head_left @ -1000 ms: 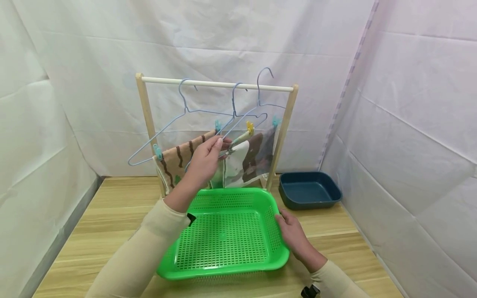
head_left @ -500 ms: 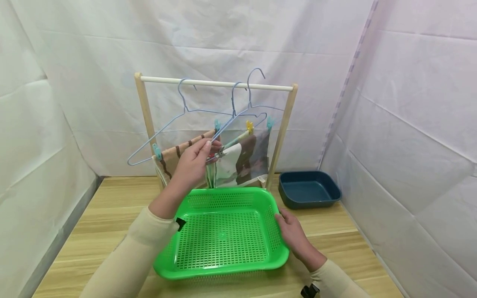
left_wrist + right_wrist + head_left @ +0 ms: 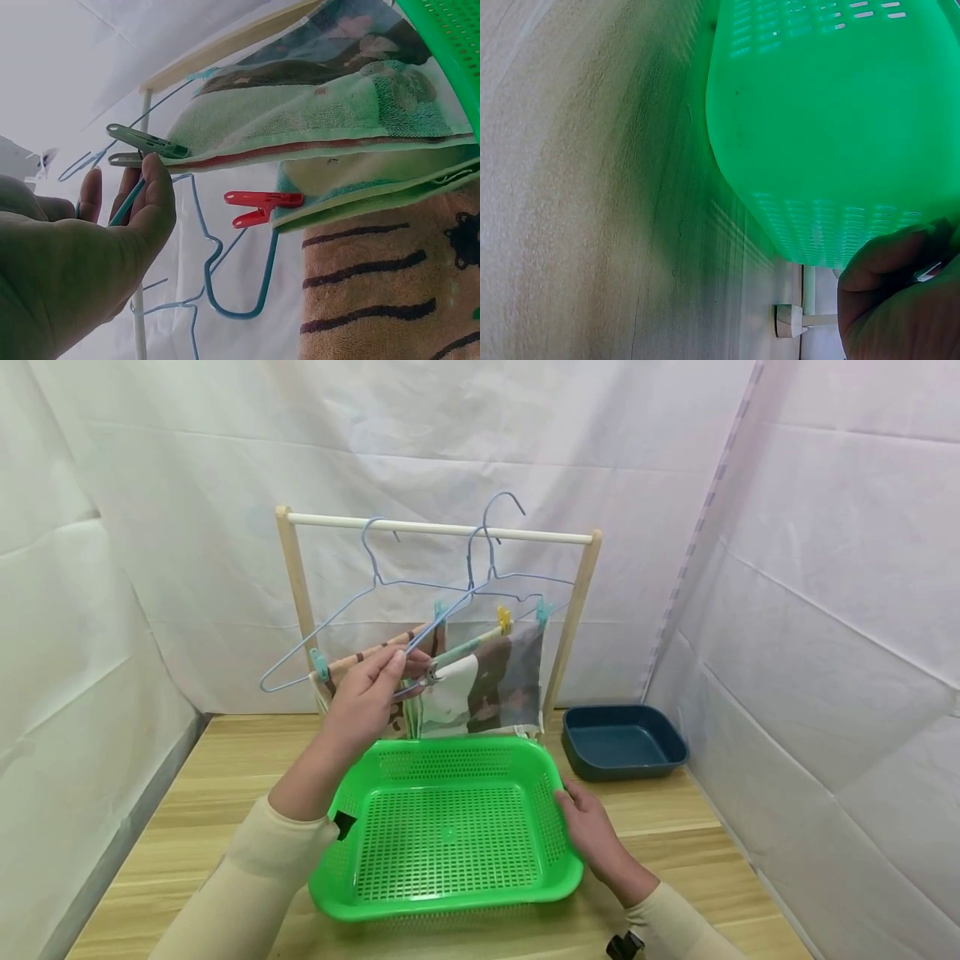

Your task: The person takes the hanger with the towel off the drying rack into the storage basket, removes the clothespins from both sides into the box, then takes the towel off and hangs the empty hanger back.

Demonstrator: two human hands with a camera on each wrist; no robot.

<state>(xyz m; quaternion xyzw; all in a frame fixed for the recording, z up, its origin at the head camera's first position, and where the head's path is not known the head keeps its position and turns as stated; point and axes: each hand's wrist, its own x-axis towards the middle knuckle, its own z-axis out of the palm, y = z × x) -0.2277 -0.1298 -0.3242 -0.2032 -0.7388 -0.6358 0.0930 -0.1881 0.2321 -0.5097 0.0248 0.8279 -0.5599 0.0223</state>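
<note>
My left hand [image 3: 367, 697] pinches the lower left corner of a blue wire hanger [image 3: 512, 496] between thumb and fingers. Its hook stands a little above the rack's white bar [image 3: 420, 527] in the head view. From this hanger hangs a towel [image 3: 513, 685] in grey, brown and white, held by a teal clothespin [image 3: 542, 612] on the right. A grey-green clothespin [image 3: 147, 141] bites the towel's other end, right at my fingertips in the left wrist view. My right hand [image 3: 592, 837] grips the right rim of a green plastic basket [image 3: 450, 908], which holds nothing.
Behind, two more blue hangers hang on the bar. One carries a brown-striped towel [image 3: 360, 277]; another has a green-edged towel with a red clothespin [image 3: 262, 204] and a yellow one [image 3: 503, 619]. A dark blue tray [image 3: 624, 772] sits at the right, beside white cloth walls.
My left hand has moved left and slightly down, pulling the hanger with it. Its hook has shifted left along the bar toward the middle hanger. My right hand stays on the basket.
</note>
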